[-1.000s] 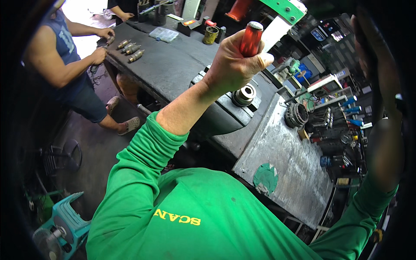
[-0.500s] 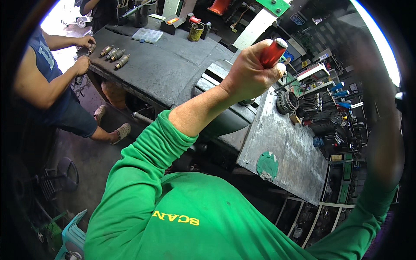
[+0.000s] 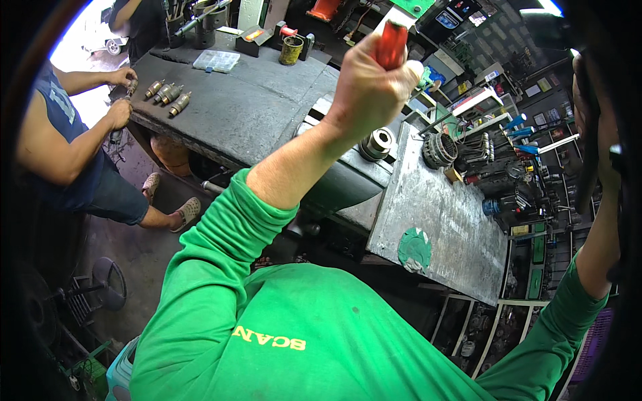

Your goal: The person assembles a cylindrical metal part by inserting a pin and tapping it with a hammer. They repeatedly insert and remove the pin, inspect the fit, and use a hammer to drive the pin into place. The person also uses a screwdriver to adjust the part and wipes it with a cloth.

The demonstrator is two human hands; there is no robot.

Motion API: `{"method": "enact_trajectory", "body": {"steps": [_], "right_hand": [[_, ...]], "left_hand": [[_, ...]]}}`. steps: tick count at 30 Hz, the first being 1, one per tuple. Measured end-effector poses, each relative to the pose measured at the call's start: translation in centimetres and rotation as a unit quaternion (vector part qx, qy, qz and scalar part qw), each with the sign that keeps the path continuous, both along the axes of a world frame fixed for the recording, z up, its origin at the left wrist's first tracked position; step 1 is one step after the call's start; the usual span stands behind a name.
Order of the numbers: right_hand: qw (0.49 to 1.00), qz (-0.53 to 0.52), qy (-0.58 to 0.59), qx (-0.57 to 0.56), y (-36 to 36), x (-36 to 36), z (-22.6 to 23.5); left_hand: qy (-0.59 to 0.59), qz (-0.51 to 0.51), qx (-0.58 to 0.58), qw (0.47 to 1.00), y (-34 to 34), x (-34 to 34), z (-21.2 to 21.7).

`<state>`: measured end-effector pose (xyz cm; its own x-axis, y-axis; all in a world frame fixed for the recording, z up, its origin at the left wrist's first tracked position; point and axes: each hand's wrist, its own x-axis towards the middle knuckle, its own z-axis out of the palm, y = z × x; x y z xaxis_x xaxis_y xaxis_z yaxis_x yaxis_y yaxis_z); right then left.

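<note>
My left hand [image 3: 368, 87] is raised over the bench and closed around a red handle [image 3: 392, 45], like a screwdriver's; its lower end is hidden behind the hand. Below the fist, a round metal part with a bored centre [image 3: 378, 144] rests at the vise [image 3: 348, 177]. At the far right my right arm [image 3: 595, 260] is lifted high. My right hand [image 3: 580, 93] is partly hidden by a long dark tool [image 3: 588, 147] that looks like a hammer, and its fingers are hard to see.
A grey metal plate [image 3: 461, 234] carries a green rag [image 3: 414, 248] and a toothed metal ring [image 3: 440, 154]. Tools fill a rack [image 3: 521, 144] at the right. On the left, another person [image 3: 73, 134] handles a part beside several metal cylinders [image 3: 167, 93] on the dark workbench [image 3: 247, 93].
My left hand with the red handle has shifted left and up in the picture, uncovering the round metal part. My right arm, smeared by motion before, now shows more sharply at the far right.
</note>
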<state>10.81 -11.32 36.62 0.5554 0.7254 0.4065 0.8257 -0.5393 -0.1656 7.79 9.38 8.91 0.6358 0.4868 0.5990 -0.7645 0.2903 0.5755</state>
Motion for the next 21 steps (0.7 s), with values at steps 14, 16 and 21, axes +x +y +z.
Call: {"method": "enact_trajectory", "body": {"steps": [14, 16, 21], "right_hand": [[1.000, 0.005, -0.004, -0.009, 1.9, -0.8, -1.9], [0.999, -0.001, -0.001, -0.032, 2.8, -1.9, -3.0], [0.995, -0.016, 0.002, -0.093, 5.0, -3.9, -5.6]], "left_hand": [[-0.023, -0.009, 0.085, 0.996, -0.3, 0.9, -2.5], [-0.019, -0.008, 0.102, 0.995, -0.5, 0.7, -2.3], [-0.024, -0.014, 0.103, 0.994, -0.4, 0.7, -2.6]]}}
